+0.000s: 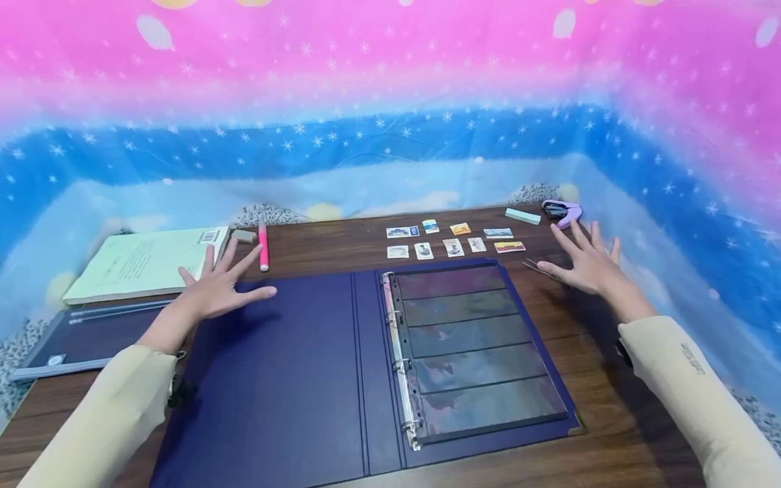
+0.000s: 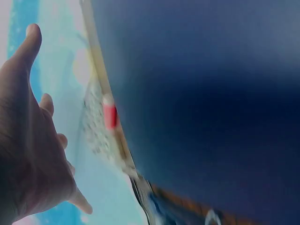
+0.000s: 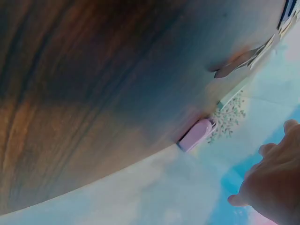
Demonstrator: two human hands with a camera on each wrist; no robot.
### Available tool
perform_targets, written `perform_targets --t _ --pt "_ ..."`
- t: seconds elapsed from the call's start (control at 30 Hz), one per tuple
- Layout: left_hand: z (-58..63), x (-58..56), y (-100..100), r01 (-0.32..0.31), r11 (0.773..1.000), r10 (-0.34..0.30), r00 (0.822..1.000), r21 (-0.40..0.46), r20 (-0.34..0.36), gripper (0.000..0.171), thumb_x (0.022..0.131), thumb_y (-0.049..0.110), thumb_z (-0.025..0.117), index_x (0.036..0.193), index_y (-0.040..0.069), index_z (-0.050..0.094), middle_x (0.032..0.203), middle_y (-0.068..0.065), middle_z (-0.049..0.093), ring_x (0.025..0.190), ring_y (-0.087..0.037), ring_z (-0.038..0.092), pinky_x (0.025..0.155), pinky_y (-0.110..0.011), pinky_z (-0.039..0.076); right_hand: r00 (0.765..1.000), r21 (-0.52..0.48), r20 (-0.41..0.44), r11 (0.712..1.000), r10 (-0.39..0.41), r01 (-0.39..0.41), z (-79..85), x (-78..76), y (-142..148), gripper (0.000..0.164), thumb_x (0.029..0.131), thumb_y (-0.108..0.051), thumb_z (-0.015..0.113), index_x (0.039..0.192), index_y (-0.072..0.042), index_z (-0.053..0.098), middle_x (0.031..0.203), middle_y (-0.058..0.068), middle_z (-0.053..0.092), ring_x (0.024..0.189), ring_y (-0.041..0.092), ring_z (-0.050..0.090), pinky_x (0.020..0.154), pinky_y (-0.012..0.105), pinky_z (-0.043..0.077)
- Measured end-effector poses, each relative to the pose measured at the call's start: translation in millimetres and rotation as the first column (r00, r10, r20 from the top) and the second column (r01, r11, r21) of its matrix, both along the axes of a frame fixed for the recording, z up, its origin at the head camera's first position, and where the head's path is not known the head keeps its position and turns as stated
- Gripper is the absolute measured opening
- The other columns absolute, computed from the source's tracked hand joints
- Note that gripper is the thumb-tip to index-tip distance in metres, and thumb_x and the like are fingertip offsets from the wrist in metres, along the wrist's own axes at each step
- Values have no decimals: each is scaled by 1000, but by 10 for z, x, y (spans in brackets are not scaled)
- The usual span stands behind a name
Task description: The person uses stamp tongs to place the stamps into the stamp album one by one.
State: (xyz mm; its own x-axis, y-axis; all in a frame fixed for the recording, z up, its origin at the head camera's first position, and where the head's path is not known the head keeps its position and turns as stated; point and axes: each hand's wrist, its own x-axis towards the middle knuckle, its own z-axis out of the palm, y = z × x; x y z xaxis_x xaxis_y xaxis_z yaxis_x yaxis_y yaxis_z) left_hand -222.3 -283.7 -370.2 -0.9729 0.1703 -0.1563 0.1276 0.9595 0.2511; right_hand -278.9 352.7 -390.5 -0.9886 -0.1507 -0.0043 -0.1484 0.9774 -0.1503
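Note:
Both hands hover with fingers spread and hold nothing. My left hand [image 1: 215,288] is above the upper left of an open navy ring binder [image 1: 281,379], apart from its cover. My right hand [image 1: 588,264] is over the table's right side, beside a pair of tweezers [image 1: 542,270] and just in front of a purple stapler [image 1: 563,211]. On the binder's right side, a black stock page [image 1: 472,352] with clear strips sits in the metal rings. Two rows of small postage stamps [image 1: 453,247] lie behind the binder.
At the left are a pale green book [image 1: 146,264], a zip pouch [image 1: 91,339], a pink marker [image 1: 264,247] and a small grey block [image 1: 244,236]. A mint-coloured bar [image 1: 523,216] lies near the stapler. A patterned cloth [image 1: 390,135] surrounds the wooden table.

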Motion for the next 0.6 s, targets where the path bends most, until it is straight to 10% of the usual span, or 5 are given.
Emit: perform_targets --t 0.6 --pt "-61 130 1093 344 938 -339 935 47 -101 95 75 71 56 147 42 2 159 -4 -11 143 -40 -17 100 -72 -15 990 -99 134 995 33 -20 -206 146 -101 93 87 -63 45 150 -18 -6 155 26 2 139 53 -9 102 72 -4"
